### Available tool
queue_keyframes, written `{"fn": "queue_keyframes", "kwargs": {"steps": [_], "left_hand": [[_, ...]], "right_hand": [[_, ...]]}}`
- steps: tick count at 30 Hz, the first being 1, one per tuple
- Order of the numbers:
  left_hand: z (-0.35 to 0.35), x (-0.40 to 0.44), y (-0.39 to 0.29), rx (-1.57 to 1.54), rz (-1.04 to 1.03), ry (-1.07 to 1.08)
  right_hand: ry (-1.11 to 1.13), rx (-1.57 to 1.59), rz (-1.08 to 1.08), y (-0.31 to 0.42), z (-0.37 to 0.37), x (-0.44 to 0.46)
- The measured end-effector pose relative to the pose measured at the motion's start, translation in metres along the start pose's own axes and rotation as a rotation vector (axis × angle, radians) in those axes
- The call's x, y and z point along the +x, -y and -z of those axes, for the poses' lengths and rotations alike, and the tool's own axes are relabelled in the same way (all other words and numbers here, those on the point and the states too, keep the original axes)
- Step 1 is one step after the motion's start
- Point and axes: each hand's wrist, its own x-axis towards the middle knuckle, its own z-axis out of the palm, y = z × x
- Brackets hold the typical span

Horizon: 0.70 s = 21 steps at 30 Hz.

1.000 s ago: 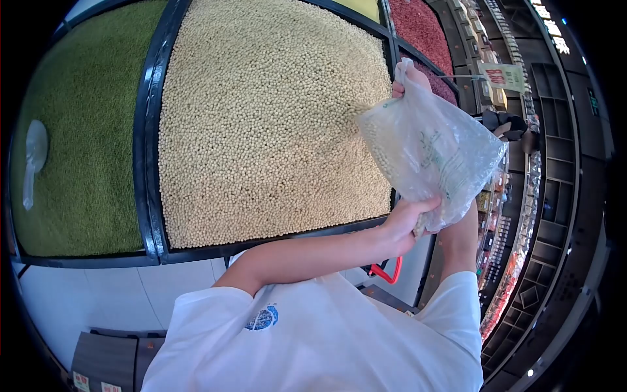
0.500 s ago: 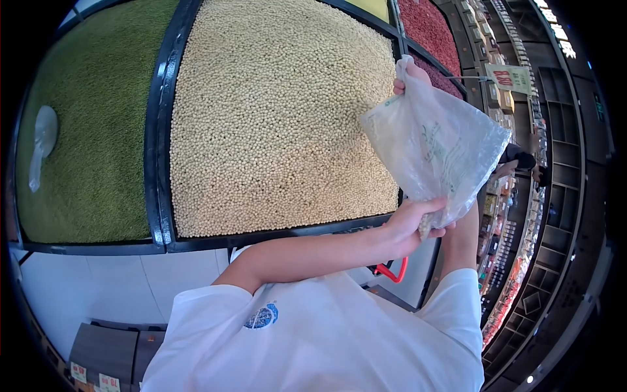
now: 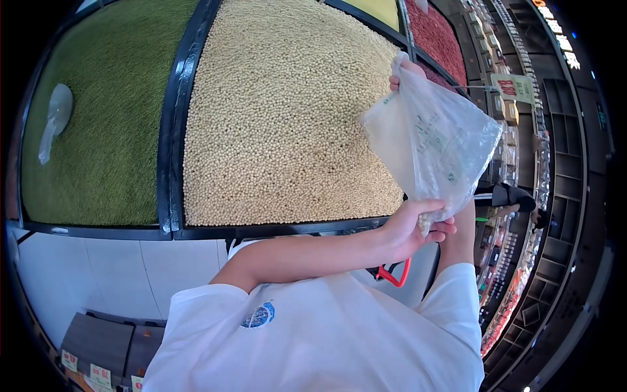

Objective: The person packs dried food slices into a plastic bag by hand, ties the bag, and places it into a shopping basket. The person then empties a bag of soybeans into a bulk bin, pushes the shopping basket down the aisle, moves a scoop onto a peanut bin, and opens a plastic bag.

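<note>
A clear plastic bag (image 3: 444, 140) with green print is stretched between my two hands, over the right side of the soybean bin. My left hand (image 3: 411, 225) reaches across my body and grips the bag's lower corner, where a few pale beans (image 3: 426, 223) show through the plastic. Higher up, my right hand (image 3: 406, 70) is closed on the bag's upper corner; the bag covers much of that forearm. Pale round soybeans (image 3: 287, 117) fill the bin beside the bag.
Green beans (image 3: 111, 124) fill the left bin, with a clear plastic scoop (image 3: 57, 114) lying on them. Red beans (image 3: 434, 36) lie at the far right. A price sign (image 3: 514, 88), a red handle (image 3: 395, 274) and another person (image 3: 509, 196) are at the right.
The view has shifted slightly, so the bins sit a little further right and higher. The bag hangs a bit flatter, its print showing more. Both hands keep their hold.
</note>
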Motion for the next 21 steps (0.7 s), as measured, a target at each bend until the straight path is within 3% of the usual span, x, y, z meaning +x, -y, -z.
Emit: {"fn": "queue_keyframes", "kwargs": {"steps": [5, 14, 21], "left_hand": [[0.004, -0.009, 0.0, 0.018, -0.03, 0.066], [0.005, -0.041, -0.007, 0.014, -0.082, 0.003], [0.008, -0.081, -0.028, -0.138, -0.191, 0.007]], "right_hand": [[0.001, 0.005, -0.009, 0.004, -0.006, -0.006], [-0.006, 0.025, -0.025, 0.0, -0.008, -0.021], [-0.001, 0.102, -0.072, -0.001, -0.006, -0.036]]}}
